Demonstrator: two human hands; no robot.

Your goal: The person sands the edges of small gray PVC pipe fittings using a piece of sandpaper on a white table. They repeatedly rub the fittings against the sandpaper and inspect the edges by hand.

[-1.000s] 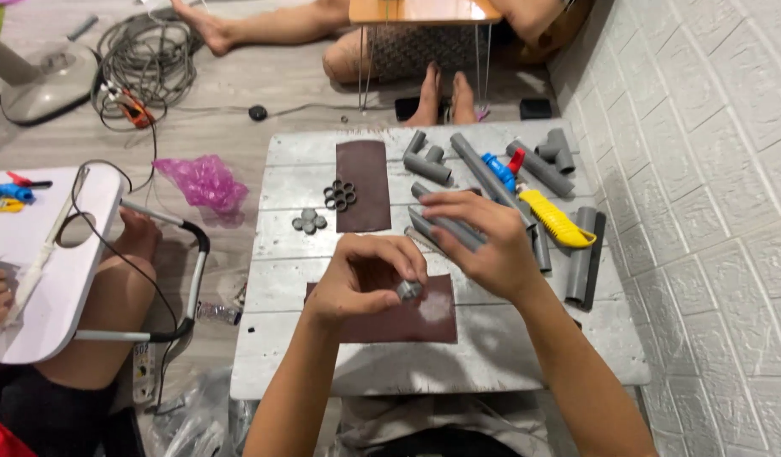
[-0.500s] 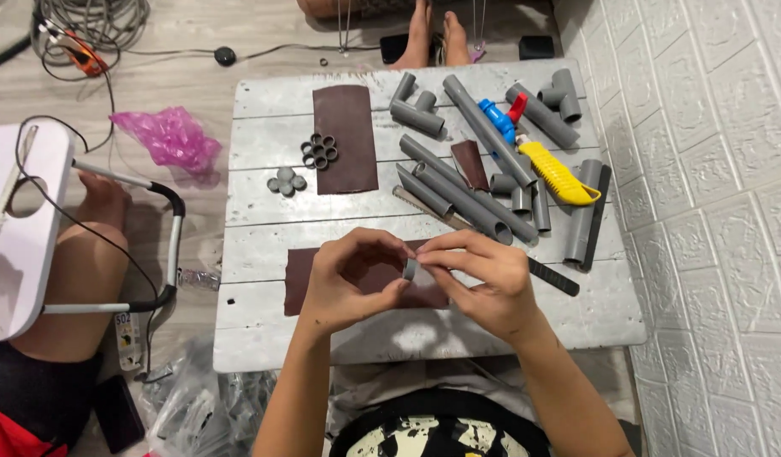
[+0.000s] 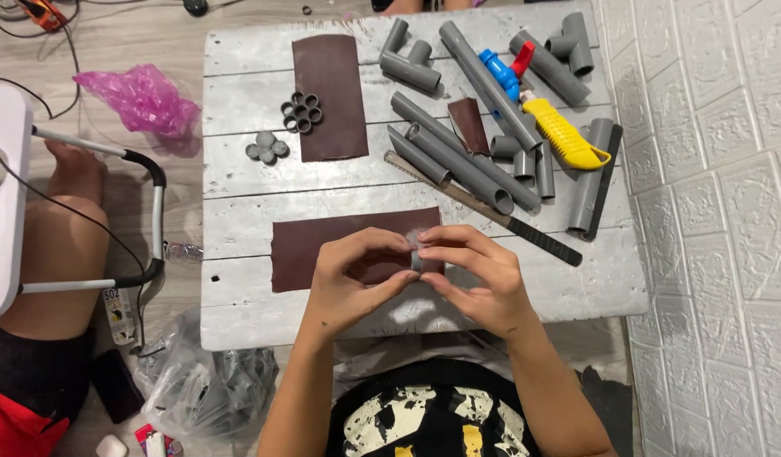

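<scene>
Both hands meet over a brown sandpaper sheet (image 3: 310, 244) at the front of a low white wooden table (image 3: 238, 313). My left hand (image 3: 352, 283) and my right hand (image 3: 475, 279) pinch a small grey pipe ring (image 3: 416, 256) between their fingertips, just above the sheet. Most of the ring is hidden by the fingers.
Farther back lie a second sandpaper sheet (image 3: 331, 93), two clusters of grey rings (image 3: 300, 111), (image 3: 267, 146), several grey pipes (image 3: 462, 165) and fittings (image 3: 568, 46), a file (image 3: 492, 211), a yellow-handled saw (image 3: 568, 135). Another person's leg (image 3: 56, 245) and a pink bag (image 3: 140, 97) are left; a white wall right.
The view has shifted closer and lower over the table. My hands still hold the ring over the sandpaper, now with the fingertips meeting nearer the sheet's right end.
</scene>
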